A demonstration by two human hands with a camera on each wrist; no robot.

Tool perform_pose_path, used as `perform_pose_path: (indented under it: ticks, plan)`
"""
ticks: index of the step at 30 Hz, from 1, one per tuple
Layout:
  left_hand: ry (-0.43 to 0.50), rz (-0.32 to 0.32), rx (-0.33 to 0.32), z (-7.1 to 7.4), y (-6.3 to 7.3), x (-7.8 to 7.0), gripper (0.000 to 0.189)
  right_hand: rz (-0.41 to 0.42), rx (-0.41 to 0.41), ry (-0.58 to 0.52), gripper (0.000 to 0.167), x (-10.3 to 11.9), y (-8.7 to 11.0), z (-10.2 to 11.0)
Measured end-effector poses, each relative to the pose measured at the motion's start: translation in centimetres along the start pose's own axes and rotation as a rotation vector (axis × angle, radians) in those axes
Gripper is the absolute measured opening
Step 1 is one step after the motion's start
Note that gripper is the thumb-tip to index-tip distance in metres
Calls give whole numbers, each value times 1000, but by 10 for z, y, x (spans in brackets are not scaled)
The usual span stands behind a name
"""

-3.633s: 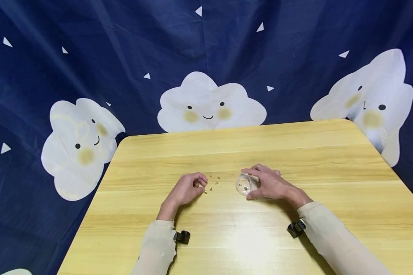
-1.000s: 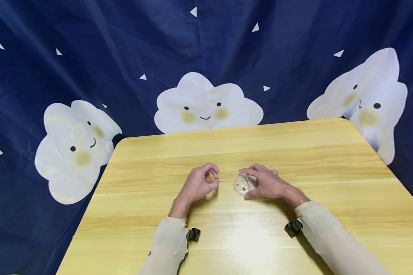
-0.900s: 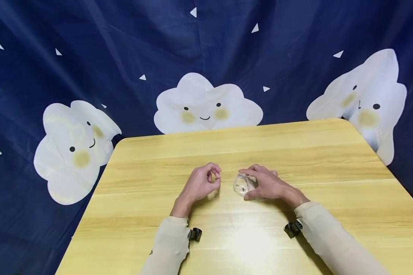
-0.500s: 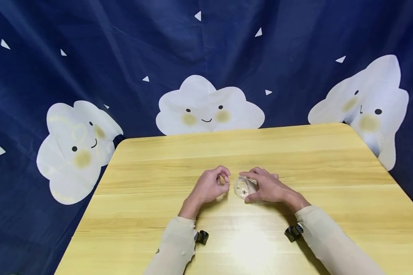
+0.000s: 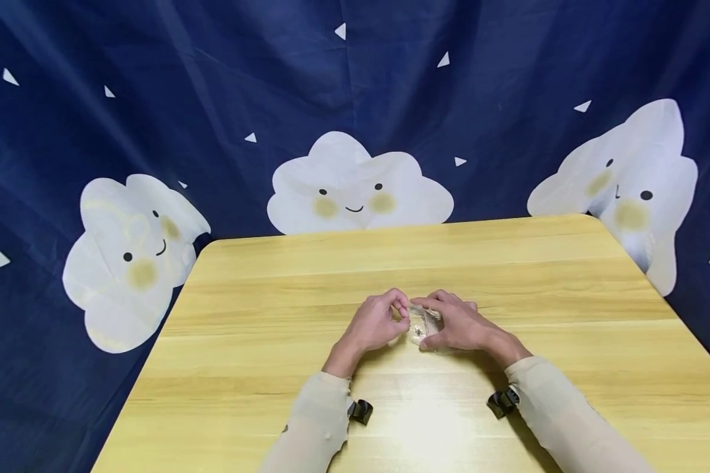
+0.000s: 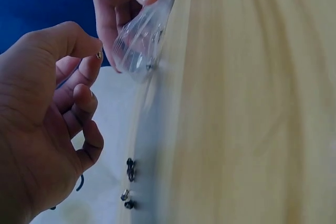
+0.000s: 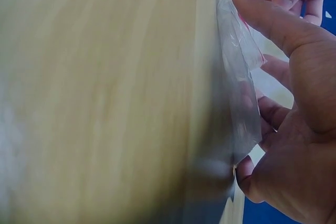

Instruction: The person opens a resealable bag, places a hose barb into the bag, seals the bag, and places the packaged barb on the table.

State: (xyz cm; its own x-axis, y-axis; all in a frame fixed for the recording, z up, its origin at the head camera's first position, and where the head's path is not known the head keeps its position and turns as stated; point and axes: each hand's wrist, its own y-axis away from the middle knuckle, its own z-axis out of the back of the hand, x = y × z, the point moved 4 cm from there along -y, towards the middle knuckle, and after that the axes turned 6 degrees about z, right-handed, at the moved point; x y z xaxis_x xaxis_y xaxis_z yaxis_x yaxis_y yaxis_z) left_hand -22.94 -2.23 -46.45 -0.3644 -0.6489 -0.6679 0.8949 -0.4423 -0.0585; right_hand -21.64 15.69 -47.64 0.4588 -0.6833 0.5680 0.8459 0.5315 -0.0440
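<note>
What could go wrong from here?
1. Drop: the tiny bit sits right at the left hand's fingertips; it could slip and miss the bag.
2. Collapse: the bag is thin and crinkled; it may buckle if the right hand's grip shifts.
3. Scatter: the left hand could knock the loose bits on the table.

The right hand (image 5: pixel 458 324) held a clear plastic bag (image 5: pixel 419 322) on the wood-grain table (image 5: pixel 248 315), the left hand (image 5: pixel 377 323) at its mouth.
</note>
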Motion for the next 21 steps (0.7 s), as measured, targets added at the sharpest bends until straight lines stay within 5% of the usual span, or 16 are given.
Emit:
perform_pose_path:
  ticks: [21]
  plan:
    - [-80,43,-4,-9,-1,-3,16,11,-4,12,87,1,-1,0]
